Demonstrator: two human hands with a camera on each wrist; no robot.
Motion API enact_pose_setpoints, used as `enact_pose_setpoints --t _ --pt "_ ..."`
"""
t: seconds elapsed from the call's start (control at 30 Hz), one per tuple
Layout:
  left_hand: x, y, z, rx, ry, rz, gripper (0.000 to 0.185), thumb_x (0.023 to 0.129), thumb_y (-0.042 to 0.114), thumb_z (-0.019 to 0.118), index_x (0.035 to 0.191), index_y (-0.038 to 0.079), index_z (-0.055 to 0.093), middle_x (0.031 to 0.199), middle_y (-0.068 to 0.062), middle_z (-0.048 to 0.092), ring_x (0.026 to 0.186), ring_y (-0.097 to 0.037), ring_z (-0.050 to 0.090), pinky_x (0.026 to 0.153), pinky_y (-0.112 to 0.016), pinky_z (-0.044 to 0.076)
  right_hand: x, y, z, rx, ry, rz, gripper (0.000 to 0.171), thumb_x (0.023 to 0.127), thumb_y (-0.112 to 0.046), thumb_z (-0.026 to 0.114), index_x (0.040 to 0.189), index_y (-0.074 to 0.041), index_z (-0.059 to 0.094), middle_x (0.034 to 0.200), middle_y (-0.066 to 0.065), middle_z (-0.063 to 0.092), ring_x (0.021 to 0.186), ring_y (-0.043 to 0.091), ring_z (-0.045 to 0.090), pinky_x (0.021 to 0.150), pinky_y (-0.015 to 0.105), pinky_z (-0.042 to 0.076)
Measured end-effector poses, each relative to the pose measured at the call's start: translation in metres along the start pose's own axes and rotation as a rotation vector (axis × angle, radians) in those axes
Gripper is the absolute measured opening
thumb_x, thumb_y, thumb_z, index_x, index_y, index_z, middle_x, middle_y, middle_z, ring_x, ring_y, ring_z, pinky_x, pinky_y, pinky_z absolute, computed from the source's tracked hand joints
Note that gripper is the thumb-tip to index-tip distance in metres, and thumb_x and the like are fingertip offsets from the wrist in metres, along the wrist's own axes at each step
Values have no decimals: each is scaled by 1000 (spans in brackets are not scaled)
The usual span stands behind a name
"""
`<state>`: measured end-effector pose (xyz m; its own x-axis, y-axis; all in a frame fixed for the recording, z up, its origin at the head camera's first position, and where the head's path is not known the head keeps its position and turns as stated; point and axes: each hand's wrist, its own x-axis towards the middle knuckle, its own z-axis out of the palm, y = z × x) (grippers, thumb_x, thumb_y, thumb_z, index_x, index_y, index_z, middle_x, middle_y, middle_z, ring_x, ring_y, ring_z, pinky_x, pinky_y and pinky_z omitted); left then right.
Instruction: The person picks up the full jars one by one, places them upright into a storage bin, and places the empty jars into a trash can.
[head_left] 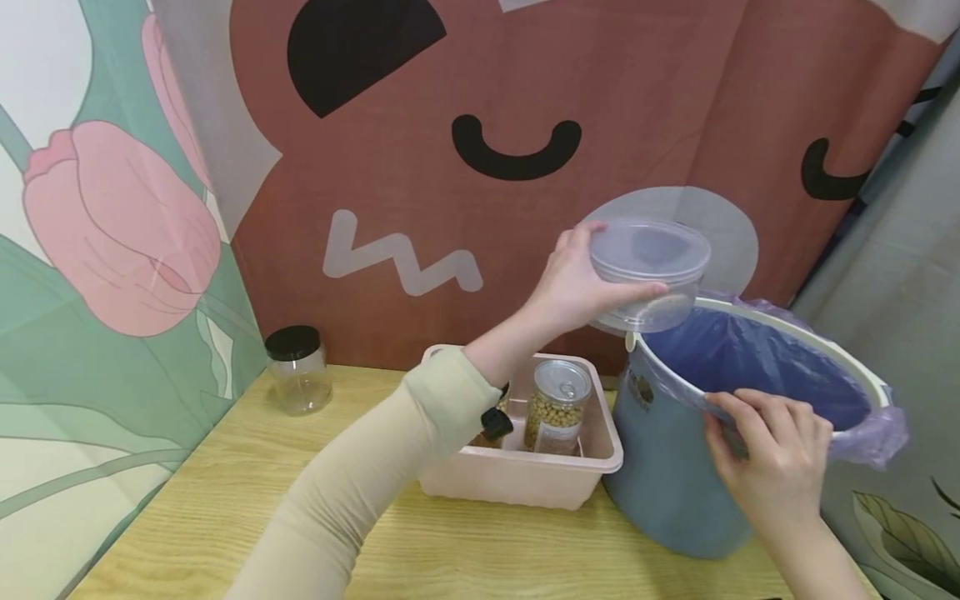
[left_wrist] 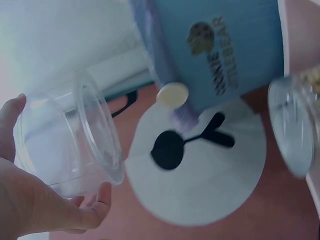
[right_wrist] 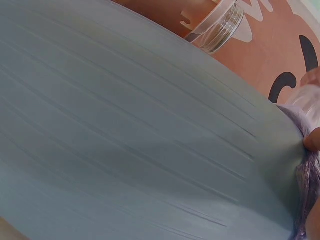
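1. Head view: left hand [head_left: 573,287] grips a clear plastic tub [head_left: 649,271], fingers and thumb curled round its wall, and holds it tilted above the near-left rim of the blue bin [head_left: 667,467]; nothing can be made out inside the tub. The bin is lined with a purple bag [head_left: 757,362] folded over its white rim. Right hand [head_left: 776,454] pinches the bag-covered rim on the near side, fingers inside, and the bin leans toward the person. A pink tray [head_left: 525,479] stands just beside the bin on the wooden table [head_left: 225,492]; in it a clear jar of yellow beans [head_left: 557,408] stands upright with a ring-pull lid. A lidded clear jar [head_left: 297,371] with a black cap stands well apart at the table's back left; it looks empty.
2. Left wrist view: the left hand [left_wrist: 35,200] cradles the tub [left_wrist: 70,142] on its side, mouth turned toward the bin [left_wrist: 225,45], whose blue wall bears a bear logo. The picture is blurred.
3. Right wrist view: the bin's blue ribbed wall [right_wrist: 130,135] fills the frame; a fingertip [right_wrist: 312,139] presses the purple bag [right_wrist: 305,170] at the rim
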<state>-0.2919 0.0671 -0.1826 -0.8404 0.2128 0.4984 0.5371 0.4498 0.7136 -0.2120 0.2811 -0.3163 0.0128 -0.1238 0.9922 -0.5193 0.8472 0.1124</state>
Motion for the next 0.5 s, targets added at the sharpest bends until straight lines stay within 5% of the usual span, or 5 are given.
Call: enact_pose_setpoints --t 0.27,0.5 --pt "4 5 54 37 -42 12 97 58 57 82 139 28 37 135 8 41 118 -12 42 88 -27 44 -1 0 1 -9 7 -12 31 87 -28 58 79 -1 69 77 18 62 69 42 46 63 52 23" --pt "0 -2 75 113 -99 2 97 60 61 79 140 26 37 135 9 42 118 -12 43 91 -27 43 -1 -3 4 -2 10 -16 30 88 -29 58 80 -2 69 77 17 61 69 42 46 63 50 23"
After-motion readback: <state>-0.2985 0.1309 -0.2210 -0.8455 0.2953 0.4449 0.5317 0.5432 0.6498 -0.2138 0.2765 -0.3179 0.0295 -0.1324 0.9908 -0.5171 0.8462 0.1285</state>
